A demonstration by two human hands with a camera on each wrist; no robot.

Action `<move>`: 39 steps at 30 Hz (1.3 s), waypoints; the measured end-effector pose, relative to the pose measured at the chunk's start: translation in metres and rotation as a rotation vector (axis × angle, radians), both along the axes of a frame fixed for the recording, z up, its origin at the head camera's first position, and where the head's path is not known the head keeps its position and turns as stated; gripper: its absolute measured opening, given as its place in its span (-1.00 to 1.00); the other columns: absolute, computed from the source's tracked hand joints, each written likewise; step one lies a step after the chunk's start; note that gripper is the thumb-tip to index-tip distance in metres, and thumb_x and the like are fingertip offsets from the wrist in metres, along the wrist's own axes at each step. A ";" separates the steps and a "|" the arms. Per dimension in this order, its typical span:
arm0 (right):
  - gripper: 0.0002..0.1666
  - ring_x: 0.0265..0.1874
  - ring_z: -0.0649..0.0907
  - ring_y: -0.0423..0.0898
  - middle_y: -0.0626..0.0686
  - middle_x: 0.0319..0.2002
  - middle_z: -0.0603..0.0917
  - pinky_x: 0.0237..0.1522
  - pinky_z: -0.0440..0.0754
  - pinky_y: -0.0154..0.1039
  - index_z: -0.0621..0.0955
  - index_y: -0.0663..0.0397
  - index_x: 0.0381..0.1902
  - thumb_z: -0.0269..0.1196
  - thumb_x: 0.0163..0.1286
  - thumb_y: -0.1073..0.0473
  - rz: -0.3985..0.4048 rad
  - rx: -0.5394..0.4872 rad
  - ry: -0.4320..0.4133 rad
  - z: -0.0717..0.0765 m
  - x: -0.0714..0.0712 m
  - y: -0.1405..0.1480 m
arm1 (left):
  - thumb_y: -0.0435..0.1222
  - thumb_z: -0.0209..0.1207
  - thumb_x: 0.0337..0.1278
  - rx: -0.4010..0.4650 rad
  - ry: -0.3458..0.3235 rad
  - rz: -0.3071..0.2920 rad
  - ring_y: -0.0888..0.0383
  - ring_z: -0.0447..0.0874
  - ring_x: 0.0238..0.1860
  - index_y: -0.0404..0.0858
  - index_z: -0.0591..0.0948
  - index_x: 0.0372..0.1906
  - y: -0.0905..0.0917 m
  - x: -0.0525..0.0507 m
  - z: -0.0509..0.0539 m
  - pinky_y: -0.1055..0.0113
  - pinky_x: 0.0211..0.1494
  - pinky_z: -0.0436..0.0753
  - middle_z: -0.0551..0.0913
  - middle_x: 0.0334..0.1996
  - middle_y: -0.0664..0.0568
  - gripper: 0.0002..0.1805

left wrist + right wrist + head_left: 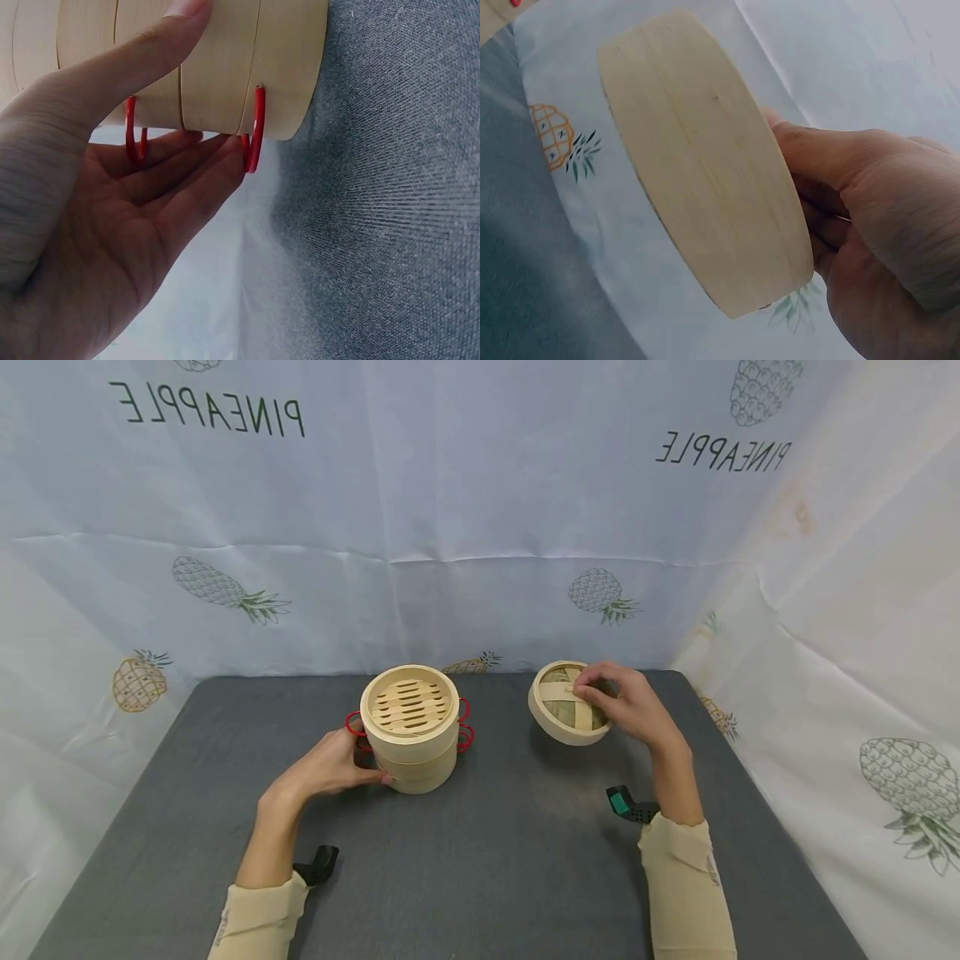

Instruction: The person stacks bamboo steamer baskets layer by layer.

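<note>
A bamboo steamer (413,727) of stacked tiers, with red loop handles on its sides, stands on the dark table; its slatted top tier is uncovered. My left hand (333,766) grips its left side, the thumb on the pale wall and the other fingers around behind, near the red handles (256,131). To the right, my right hand (626,702) pinches the woven steamer lid (558,692) at its top strap. The lid hangs tilted above the table. In the right wrist view the lid's plain side band (705,165) shows, and the fingertips are partly hidden behind it.
The grey-black table (480,877) ends at the back against a white curtain (465,485) printed with pineapples. More curtain hangs along both sides. A black wrist mount sits at each wrist, the right one (630,804) with a green patch.
</note>
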State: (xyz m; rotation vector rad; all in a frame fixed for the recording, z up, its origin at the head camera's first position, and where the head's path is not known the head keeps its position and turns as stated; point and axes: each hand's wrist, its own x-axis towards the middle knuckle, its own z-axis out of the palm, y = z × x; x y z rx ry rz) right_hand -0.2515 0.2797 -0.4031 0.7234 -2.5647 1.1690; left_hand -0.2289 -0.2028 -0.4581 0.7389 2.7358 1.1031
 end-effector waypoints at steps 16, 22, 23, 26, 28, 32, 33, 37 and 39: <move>-0.87 0.04 0.72 0.04 0.18 0.02 0.80 0.13 0.58 -0.54 0.79 0.15 -0.07 0.38 0.49 0.38 0.089 0.005 0.105 0.031 -0.012 -0.034 | -0.18 0.69 0.00 0.005 0.000 -0.009 -0.18 0.83 0.15 -0.30 0.42 0.49 -0.001 0.000 0.000 -0.08 0.20 0.81 0.75 0.22 -0.25 -0.03; -0.87 0.04 0.72 0.01 0.16 -0.01 0.80 0.16 0.60 -0.50 0.80 0.15 -0.09 0.39 0.48 0.40 0.123 -0.014 0.140 0.036 -0.016 -0.048 | -0.17 0.69 0.00 0.008 0.009 -0.013 -0.17 0.82 0.13 -0.29 0.41 0.51 -0.001 -0.001 0.000 -0.08 0.18 0.81 0.75 0.21 -0.24 0.00; -0.87 0.04 0.72 0.00 0.16 -0.02 0.80 0.17 0.61 -0.49 0.80 0.15 -0.09 0.39 0.48 0.40 0.125 -0.019 0.145 0.036 -0.017 -0.049 | -0.18 0.69 0.00 0.009 0.009 -0.014 -0.17 0.82 0.13 -0.29 0.41 0.51 -0.001 -0.001 0.000 -0.08 0.17 0.81 0.75 0.21 -0.24 -0.01; -0.86 0.04 0.72 -0.03 0.14 -0.04 0.80 0.17 0.60 -0.49 0.80 0.14 -0.09 0.40 0.46 0.40 0.126 -0.030 0.158 0.037 -0.017 -0.054 | -0.19 0.69 0.00 0.009 0.008 -0.016 -0.17 0.83 0.14 -0.29 0.40 0.52 -0.001 -0.001 0.000 -0.08 0.18 0.81 0.74 0.21 -0.25 -0.01; -0.86 0.05 0.72 -0.02 0.13 -0.03 0.80 0.19 0.60 -0.50 0.80 0.13 -0.08 0.41 0.46 0.39 0.129 -0.035 0.163 0.039 -0.017 -0.057 | -0.20 0.69 0.00 0.002 0.010 -0.012 -0.18 0.83 0.13 -0.29 0.41 0.51 -0.001 0.000 0.001 -0.08 0.18 0.81 0.75 0.20 -0.25 -0.01; -0.86 0.06 0.72 0.02 0.14 -0.03 0.80 0.19 0.60 -0.49 0.80 0.14 -0.09 0.42 0.44 0.39 0.141 -0.039 0.175 0.042 -0.019 -0.065 | -0.19 0.69 -0.01 -0.012 0.014 -0.003 -0.18 0.83 0.12 -0.31 0.44 0.48 -0.001 0.000 0.001 -0.09 0.17 0.81 0.76 0.19 -0.25 -0.03; -0.87 0.07 0.72 0.02 0.14 -0.03 0.80 0.20 0.60 -0.48 0.79 0.14 -0.09 0.43 0.44 0.39 0.144 -0.039 0.176 0.043 -0.019 -0.068 | -0.19 0.69 -0.01 -0.016 0.016 0.000 -0.18 0.83 0.11 -0.32 0.44 0.48 -0.001 0.000 0.001 -0.09 0.17 0.81 0.76 0.18 -0.25 -0.04; -0.89 0.05 0.72 -0.01 0.12 -0.04 0.80 0.18 0.62 -0.44 0.80 0.14 -0.11 0.42 0.46 0.37 0.158 -0.036 0.182 0.048 -0.021 -0.078 | -0.19 0.69 -0.01 -0.018 0.018 0.000 -0.18 0.83 0.11 -0.32 0.45 0.47 -0.001 0.000 0.001 -0.09 0.16 0.81 0.76 0.18 -0.26 -0.04; -0.90 0.04 0.72 -0.01 0.12 -0.04 0.80 0.14 0.63 -0.42 0.80 0.15 -0.11 0.42 0.46 0.37 0.166 -0.032 0.185 0.049 -0.022 -0.082 | -0.19 0.69 -0.01 -0.015 0.014 -0.001 -0.18 0.83 0.11 -0.33 0.45 0.47 0.000 0.000 0.001 -0.09 0.16 0.81 0.76 0.18 -0.26 -0.05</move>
